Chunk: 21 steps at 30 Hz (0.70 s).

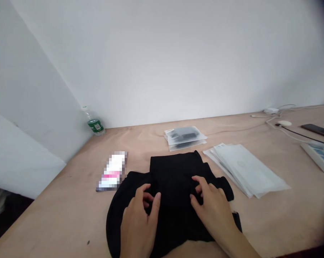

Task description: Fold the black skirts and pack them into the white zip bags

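A black garment (pixel 175 172) lies partly folded on the wooden table (pixel 272 218) in front of me. My left hand (pixel 140 218) rests on its left part, fingers curled and pinching the fabric. On the right part sits my right hand (pixel 212 208), fingertips bent down and gripping a fold of the cloth.
A stack of empty clear plastic bags (pixel 248 168) lies to the right. Bagged dark items (pixel 184 137) sit behind the garment. A green-labelled bottle (pixel 94 122) stands by the wall. A pixelated card (pixel 113 171) lies to the left. Cables, a phone (pixel 318 130) and a power strip (pixel 319 154) are far right.
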Tool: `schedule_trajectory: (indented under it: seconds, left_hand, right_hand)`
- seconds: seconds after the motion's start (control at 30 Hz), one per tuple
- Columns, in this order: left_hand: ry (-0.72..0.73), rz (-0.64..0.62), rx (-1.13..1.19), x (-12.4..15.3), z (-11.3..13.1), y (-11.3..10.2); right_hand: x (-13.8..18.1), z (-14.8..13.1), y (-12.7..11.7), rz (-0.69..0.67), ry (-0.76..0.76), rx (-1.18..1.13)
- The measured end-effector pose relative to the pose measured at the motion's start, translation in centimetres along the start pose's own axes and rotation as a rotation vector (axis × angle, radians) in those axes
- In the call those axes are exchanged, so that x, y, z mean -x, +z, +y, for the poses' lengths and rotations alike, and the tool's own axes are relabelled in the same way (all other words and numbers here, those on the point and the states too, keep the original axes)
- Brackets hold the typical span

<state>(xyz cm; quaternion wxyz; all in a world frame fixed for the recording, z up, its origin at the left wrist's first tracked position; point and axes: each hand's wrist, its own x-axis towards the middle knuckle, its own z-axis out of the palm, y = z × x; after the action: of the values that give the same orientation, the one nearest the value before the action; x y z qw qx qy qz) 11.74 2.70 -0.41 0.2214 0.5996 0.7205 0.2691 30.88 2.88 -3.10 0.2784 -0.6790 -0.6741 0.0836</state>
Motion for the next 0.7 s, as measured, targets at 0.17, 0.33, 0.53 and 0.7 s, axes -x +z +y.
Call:
schedule_trajectory:
  seconds: [0.17, 0.33, 0.53, 0.7]
  left_hand:
    - [-0.063, -0.054, -0.01, -0.7, 1.1, 1.6]
    - [-0.104, 0.188, 0.159, -1.5, 1.4, 1.1]
    - [0.343, 0.531, 0.16, -1.5, 2.0, 1.0]
    - [0.923, 0.213, -0.058, -0.1, 1.8, 2.8]
  right_hand:
    - [0.0, 0.1, 0.5, 0.033, -0.066, 0.131]
    - [0.5, -0.1, -0.1, 0.072, -0.127, -0.036]
    - [1.2, -0.3, -0.8, -0.042, 0.004, -0.321]
    - [0.7, 0.3, -1.2, -0.042, 0.258, -0.507]
